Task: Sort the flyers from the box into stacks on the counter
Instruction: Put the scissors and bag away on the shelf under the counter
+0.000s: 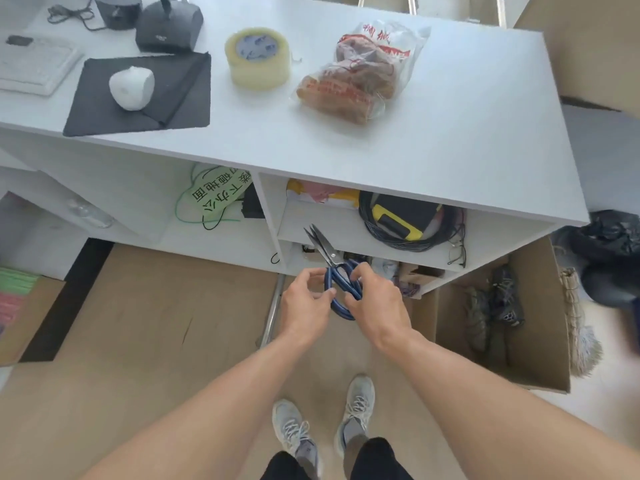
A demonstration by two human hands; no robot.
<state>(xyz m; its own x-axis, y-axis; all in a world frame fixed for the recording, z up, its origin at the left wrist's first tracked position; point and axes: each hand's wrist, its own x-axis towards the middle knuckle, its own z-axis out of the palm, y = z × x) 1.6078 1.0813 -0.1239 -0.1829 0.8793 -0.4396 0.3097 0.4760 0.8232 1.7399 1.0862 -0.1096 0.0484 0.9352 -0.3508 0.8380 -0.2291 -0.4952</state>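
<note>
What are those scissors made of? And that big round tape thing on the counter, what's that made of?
The scissors, held by the left hand and right hand, look like metal: grey, shiny blades tapering to sharp points. The blue loop handles are glossy, maybe painted or plastic-coated; hard to tell. The tape roll looks like clear plastic film wound thick, so it turns milky yellow, around a printed inner core, probably cardboard.

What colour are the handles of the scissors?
Blue, seen in the head view: scissors held by left hand and right hand.
</note>
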